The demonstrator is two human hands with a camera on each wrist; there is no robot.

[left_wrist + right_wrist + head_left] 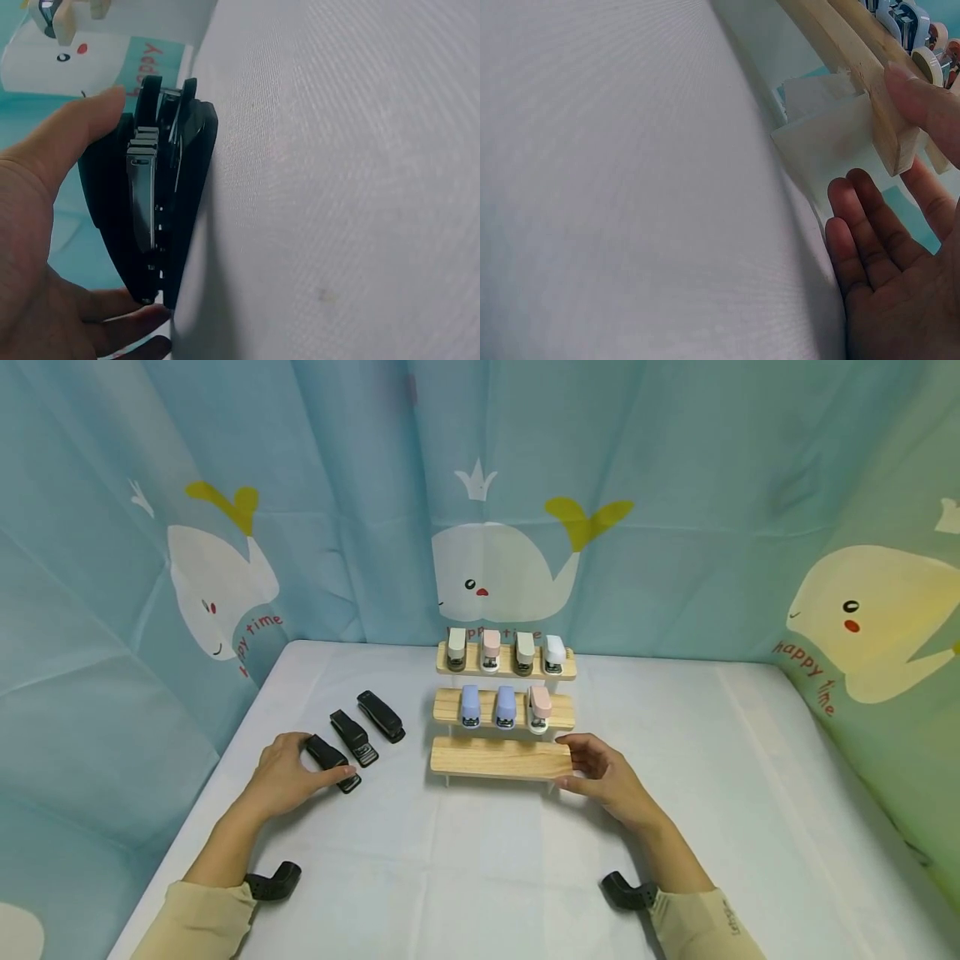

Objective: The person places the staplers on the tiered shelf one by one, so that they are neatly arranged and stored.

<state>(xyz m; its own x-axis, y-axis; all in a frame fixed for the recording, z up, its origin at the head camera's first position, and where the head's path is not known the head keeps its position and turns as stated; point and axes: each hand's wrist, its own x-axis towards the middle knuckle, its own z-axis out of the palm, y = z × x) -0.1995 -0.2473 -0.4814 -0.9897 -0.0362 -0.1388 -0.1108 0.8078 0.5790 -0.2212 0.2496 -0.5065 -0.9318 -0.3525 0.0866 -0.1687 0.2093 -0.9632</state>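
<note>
My left hand [283,779] spans the nearest black stapler [327,753], thumb at its near end and fingers at its far end. In the left wrist view this stapler [169,187] lies on the table with its metal parts showing. My right hand [611,777] holds the right end of a wooden tiered display stand [498,758] at its lowest shelf. The right wrist view shows the thumb against the board [885,112] and the other fingers partly bent beside the white support. Several mini staplers [506,707] in blue, pink, green and white stand on the upper two shelves; the lowest shelf is bare.
Two more black staplers, a middle one [354,737] and a far one [381,717], lie between my left hand and the stand. A white cloth [480,877] covers the table. Blue curtains [360,560] with whale prints hang behind and at the sides.
</note>
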